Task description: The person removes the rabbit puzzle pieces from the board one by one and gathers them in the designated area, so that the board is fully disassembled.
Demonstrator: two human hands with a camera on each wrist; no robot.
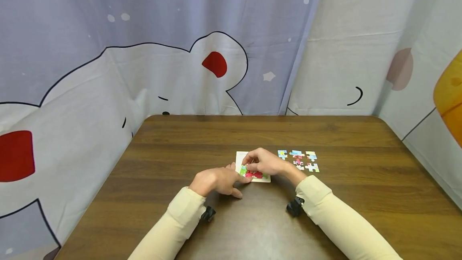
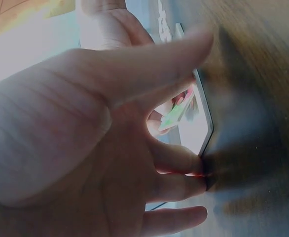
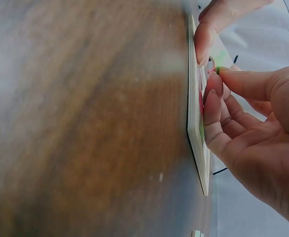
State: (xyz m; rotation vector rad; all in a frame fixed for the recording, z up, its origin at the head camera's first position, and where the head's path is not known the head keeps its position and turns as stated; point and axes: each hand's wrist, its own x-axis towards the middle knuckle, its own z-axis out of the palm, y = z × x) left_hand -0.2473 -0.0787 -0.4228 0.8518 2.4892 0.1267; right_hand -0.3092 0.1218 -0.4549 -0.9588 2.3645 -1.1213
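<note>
A white-bordered puzzle board [image 1: 239, 156] lies on the table, partly filled with green and red picture pieces [image 1: 257, 175]. My left hand [image 1: 221, 180] is at the board's left side, its fingers stretched out and touching the board's edge; the thumb stands apart. Over the board, my right hand [image 1: 266, 161] pinches a green-edged puzzle piece [image 3: 218, 71] between thumb and fingers. In the left wrist view that piece [image 2: 170, 119] is tilted above the board's pale surface. Fingers hide much of the board.
Several loose puzzle pieces [image 1: 297, 154] lie right of the board on the brown wooden table [image 1: 173, 139]. A printed curtain [image 1: 162, 79] hangs behind the table's far edge and along its sides.
</note>
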